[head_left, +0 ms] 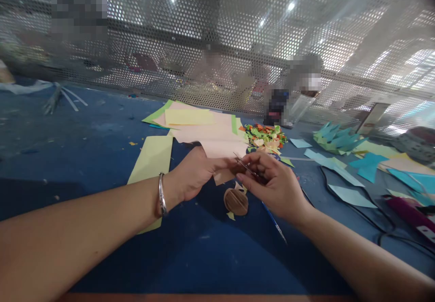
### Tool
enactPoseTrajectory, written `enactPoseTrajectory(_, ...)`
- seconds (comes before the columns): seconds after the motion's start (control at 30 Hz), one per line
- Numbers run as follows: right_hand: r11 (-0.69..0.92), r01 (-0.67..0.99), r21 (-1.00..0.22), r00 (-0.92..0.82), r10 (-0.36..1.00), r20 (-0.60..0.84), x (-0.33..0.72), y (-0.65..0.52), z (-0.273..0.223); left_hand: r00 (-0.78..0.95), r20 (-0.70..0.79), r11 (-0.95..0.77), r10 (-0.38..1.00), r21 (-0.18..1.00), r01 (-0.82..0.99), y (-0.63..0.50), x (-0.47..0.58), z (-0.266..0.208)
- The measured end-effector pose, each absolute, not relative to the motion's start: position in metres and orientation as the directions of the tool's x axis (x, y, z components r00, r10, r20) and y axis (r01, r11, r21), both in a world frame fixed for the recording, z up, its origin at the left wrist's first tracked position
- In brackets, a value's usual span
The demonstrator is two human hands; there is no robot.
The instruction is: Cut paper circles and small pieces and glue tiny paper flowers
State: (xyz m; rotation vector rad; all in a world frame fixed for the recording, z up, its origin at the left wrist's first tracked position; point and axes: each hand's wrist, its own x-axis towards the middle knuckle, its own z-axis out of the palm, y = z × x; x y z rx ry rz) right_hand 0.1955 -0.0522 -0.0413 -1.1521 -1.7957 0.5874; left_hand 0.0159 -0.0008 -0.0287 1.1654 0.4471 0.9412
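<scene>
My left hand (193, 173), with a silver bracelet at its wrist, is closed, thumb and fingers pinching a small pinkish-tan piece of paper (222, 176). Close beside it, my right hand (272, 179) is wrapped round a pair of small scissors (247, 168); their thin metal blades point up and left towards the left fingertips, and the handles are mostly hidden. Below the hands lies a round brown wooden disc (236, 201) with paper scraps by it. A pale pink sheet (210, 139) lies just beyond the fingers.
A yellow paper strip (152, 157) lies under my left forearm. Colourful paper snippets (267, 136) are piled beyond my right hand. A thin blue stick (274, 222), blue paper pieces (350, 195), a black cable (328, 179) and a purple device (409, 213) are at right. Perforated metal panels (152, 35) border the table.
</scene>
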Motion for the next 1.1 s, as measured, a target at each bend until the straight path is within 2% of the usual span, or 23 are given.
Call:
enactPoseTrajectory(0.1, 0.442, 0.514, -0.735, -0.164, 0.892, 0.421, 0.197, -0.054, -0.041, 0.572, 0.225, 0.035, 0.789, 0.912, -0.408, 0.0, 0.014, -0.03)
enactPoseTrajectory(0.23, 0.421, 0.567, -0.708, -0.172, 0.901, 0.398, 0.2, -0.053, -0.04, 0.593, 0.231, 0.011, 0.771, 0.927, -0.375, 0.001, 0.012, -0.031)
enactPoseTrajectory(0.67, 0.409, 0.633, -0.657, -0.159, 0.9, 0.406, 0.207, -0.054, -0.039, 0.665, 0.045, 0.183, 0.745, 0.946, -0.269, 0.004, 0.007, -0.029)
enactPoseTrajectory(0.97, 0.422, 0.608, -0.673, -0.173, 0.897, 0.406, 0.205, -0.055, -0.036, 0.646, -0.131, 0.367, 0.752, 0.898, -0.245, 0.002, 0.007, -0.02)
enactPoseTrajectory(1.1, 0.424, 0.61, -0.669, -0.161, 0.893, 0.42, 0.204, -0.056, -0.034, 0.639, -0.107, 0.362, 0.762, 0.888, -0.284, 0.002, 0.008, -0.023)
